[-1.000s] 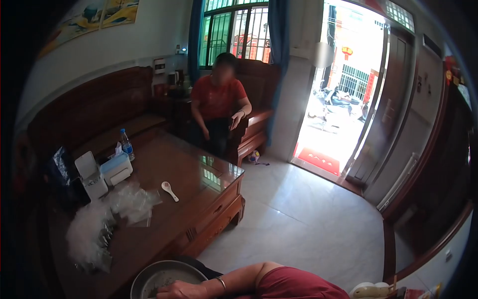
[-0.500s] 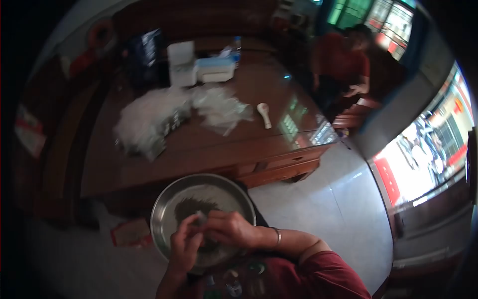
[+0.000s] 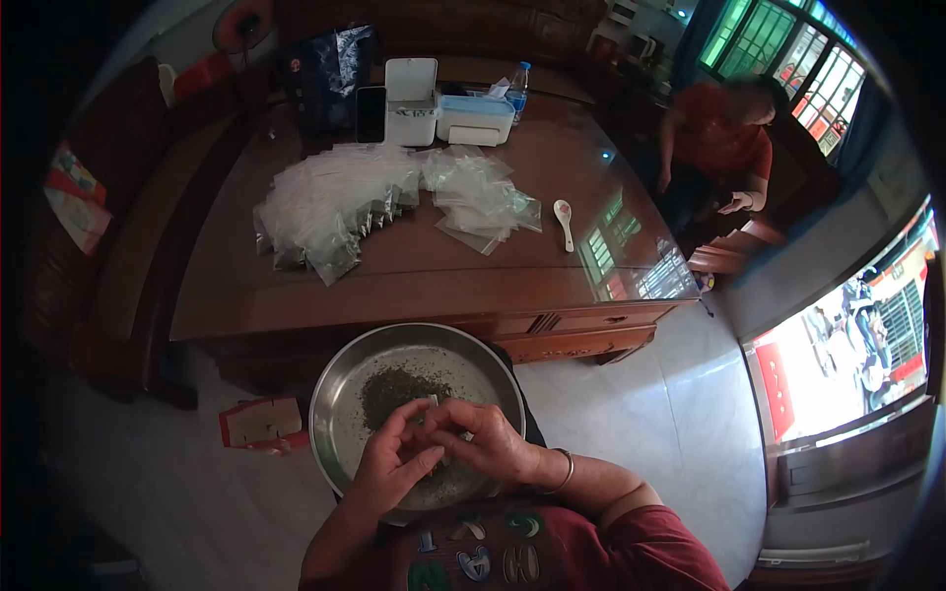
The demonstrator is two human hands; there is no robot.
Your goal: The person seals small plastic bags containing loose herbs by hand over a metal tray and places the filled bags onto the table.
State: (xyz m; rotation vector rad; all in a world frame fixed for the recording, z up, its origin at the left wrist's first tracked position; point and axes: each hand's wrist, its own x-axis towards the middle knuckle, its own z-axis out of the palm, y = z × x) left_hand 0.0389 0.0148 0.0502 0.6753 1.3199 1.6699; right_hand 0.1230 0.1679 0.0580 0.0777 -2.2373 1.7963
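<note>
A wide round metal pan (image 3: 340, 374) sits low in front of me, with dark dried leafy bits (image 3: 394, 389) in its middle. Over the pan, my left hand (image 3: 394, 458) and my right hand (image 3: 483, 441) meet with their fingers pinched together. Between the fingertips is a small pale item, perhaps a bit of plastic, mostly hidden. Beyond the pan, a large fan of clear plastic bags (image 3: 335, 197) and a smaller pile of bags (image 3: 478, 197) lie on the wooden table (image 3: 424, 295). To the right of them is a white spoon (image 3: 565, 227).
At the table's back stand a dark bag (image 3: 330, 79), a phone (image 3: 371, 115), an open white box (image 3: 411, 103), a tissue box (image 3: 475, 120) and a water bottle (image 3: 517, 91). A seated person (image 3: 719, 138) is at the right. A red-edged box (image 3: 262, 424) lies on the floor.
The view has swung down and left from the doorway to the table and pan. My left hand has come into view, and my right hand has joined it above the pan.
</note>
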